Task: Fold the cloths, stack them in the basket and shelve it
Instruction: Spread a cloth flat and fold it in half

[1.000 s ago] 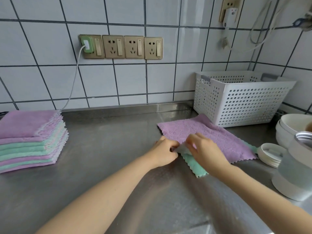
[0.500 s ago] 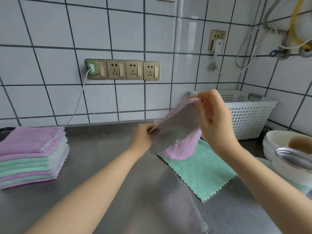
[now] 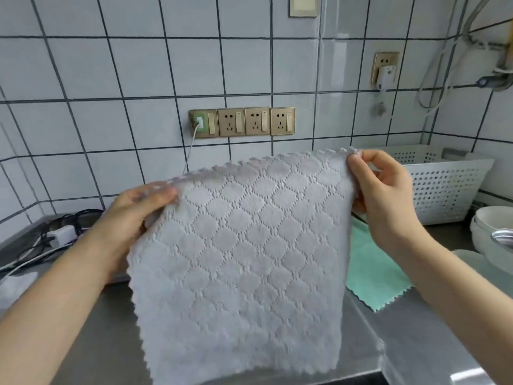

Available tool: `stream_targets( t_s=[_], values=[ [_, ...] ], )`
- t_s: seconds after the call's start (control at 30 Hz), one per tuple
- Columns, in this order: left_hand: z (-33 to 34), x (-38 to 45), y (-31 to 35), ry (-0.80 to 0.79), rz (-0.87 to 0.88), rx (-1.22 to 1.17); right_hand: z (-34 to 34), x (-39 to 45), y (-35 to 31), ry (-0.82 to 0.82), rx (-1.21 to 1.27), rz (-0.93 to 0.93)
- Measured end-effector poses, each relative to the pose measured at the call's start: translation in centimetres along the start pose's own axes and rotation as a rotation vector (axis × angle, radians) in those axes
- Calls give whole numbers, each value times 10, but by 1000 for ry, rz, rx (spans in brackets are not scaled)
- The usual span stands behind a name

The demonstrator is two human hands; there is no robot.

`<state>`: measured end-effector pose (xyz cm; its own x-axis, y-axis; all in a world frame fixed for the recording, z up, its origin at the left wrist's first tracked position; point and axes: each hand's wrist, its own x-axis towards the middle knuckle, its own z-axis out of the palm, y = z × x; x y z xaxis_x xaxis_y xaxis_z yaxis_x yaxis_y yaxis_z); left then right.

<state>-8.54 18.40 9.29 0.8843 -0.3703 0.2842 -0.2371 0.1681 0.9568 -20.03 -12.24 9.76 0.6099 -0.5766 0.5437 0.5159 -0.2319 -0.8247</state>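
Grey-lilac cloth [image 3: 238, 262], quilted in diamonds, held up spread in the air over the steel counter [image 3: 416, 343], hanging full length from its scalloped top edge. Left hand [image 3: 133, 215] curled round the top left corner, thumb across the front; right hand [image 3: 388, 201] pinched the top right corner between thumb and fingertips, the other fingers loosely bent. Green cloth [image 3: 372, 268] lay flat on the counter just behind and to the right, and the white basket [image 3: 444, 187] stood against the tiled wall beyond the right hand, nothing visible inside from this angle. Best handled, by my reckoning, with the top edge kept taut and level, corners brought together squarely so the scalloped edges matched, then laid down flat and smoothed before the second fold.
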Motion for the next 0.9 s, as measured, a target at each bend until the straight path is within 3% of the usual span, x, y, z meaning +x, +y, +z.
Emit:
stream_targets(
  t_s=[0.1, 0.3, 0.37, 0.47, 0.53, 0.6, 0.67, 0.8, 0.9],
  values=[
    [-9, 2, -11, 142, -121, 44, 11, 0, 24, 11, -51, 126],
    [-46, -7, -91, 188, -435, 208, 10, -28, 111, -284, -487, 442],
    [-50, -2, -113, 198, -491, 215, 15, -31, 130, -344, -522, 534],
    [-47, 15, -137, 282, -446, 209, 25, -28, 145, -317, -410, 659],
    [-38, 22, -145, 275, -320, 408, 33, -26, 155, -276, -382, 675],
    [-26, 9, -151, 177, -193, 711, 37, -34, 164, -353, -575, 571],
    [-16, -23, -159, 9, -58, 907, 34, -59, 159, -523, -806, 350],
    [-1, -100, -162, -457, -2, 1018, 19, -137, 127, -960, -820, -75],
    [2, -141, -161, -562, 140, 1275, 6, -170, 120, -1173, -820, -223]
  ],
)
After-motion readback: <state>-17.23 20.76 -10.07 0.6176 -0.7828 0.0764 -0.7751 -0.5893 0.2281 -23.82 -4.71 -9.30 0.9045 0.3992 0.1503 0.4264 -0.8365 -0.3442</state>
